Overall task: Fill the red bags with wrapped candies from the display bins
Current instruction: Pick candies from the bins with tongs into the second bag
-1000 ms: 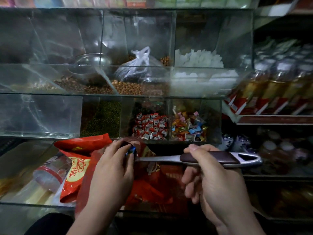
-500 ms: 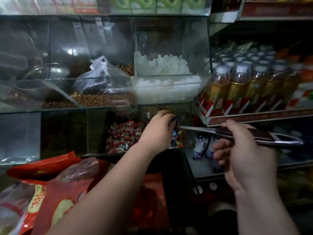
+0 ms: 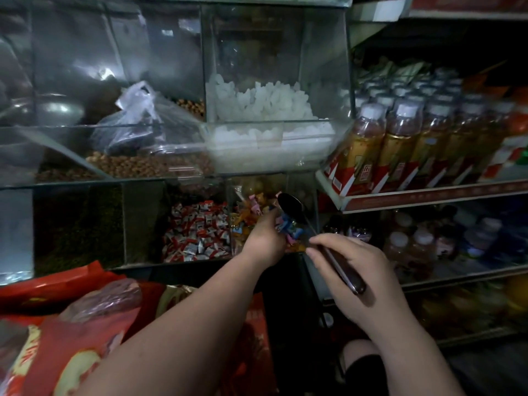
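My left hand (image 3: pixel 264 238) reaches into the lower bin of mixed coloured wrapped candies (image 3: pixel 251 210), its fingers curled round a few blue and pink ones. My right hand (image 3: pixel 354 278) grips the dark handle of a metal spoon (image 3: pixel 291 207). The spoon's bowl points up into the same bin, just right of my left hand. Beside it on the left is a bin of red-and-white wrapped candies (image 3: pixel 197 232). Red bags (image 3: pixel 68 318) lie at the lower left, below my left forearm.
The upper glass bins hold white sugar lumps (image 3: pixel 263 104), peanuts (image 3: pixel 148 164) with a tied plastic bag (image 3: pixel 134 115), and a metal bowl (image 3: pixel 57 110). Shelves of bottled drinks (image 3: pixel 400 144) stand close on the right. A dark green-filled bin (image 3: pixel 77 224) sits lower left.
My left hand left the red bag and went up right into the coloured candy bin. The spoon swung from level to pointing up into the bin. The view shifted right.
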Demonstrator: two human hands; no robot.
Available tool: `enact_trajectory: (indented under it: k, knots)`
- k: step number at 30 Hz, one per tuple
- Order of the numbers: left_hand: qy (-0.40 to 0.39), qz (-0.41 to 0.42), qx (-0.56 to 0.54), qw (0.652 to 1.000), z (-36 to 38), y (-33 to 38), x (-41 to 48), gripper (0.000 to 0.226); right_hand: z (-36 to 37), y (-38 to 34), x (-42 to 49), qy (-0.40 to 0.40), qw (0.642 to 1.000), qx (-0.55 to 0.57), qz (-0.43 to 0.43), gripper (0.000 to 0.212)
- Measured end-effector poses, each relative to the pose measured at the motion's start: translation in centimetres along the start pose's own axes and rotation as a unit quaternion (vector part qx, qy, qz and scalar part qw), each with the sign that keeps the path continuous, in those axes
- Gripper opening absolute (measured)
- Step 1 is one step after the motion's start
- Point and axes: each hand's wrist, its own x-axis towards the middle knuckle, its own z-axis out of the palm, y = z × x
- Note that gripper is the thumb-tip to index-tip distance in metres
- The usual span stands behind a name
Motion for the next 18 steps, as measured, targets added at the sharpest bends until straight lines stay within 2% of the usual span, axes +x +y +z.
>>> enact_trajectory:
  k: [5,7,10,14,16,18]
  knots:
    - [0.043,0.072,-0.017,0.996,-0.8,1.0,-1.8,0.057,0.3,-1.8,-1.1,0.038,0.995,0.075,-0.06,0.015]
    - [0.063,0.079,-0.009,0.995,-1.2,1.6,-3.1,0.056,0.1,-2.9,-1.5,0.045,0.99,0.118,-0.057,0.013]
    - [0.121,0.092,0.072,0.986,-2.5,2.1,-6.0,0.056,-0.5,-5.3,-2.3,0.061,0.981,0.177,-0.056,0.012]
    - [0.18,0.094,0.082,0.976,-6.1,2.0,-12.2,0.063,-1.3,-9.2,-3.4,0.089,0.963,0.252,-0.037,0.023]
    - [0.197,0.119,0.095,0.968,-8.9,1.1,-15.7,0.057,-1.4,-11.2,-3.9,0.095,0.95,0.295,-0.024,0.028]
    - [0.242,0.154,0.089,0.954,-12.4,-0.1,-19.0,0.042,-1.3,-13.3,-4.7,0.07,0.941,0.33,-0.015,0.03]
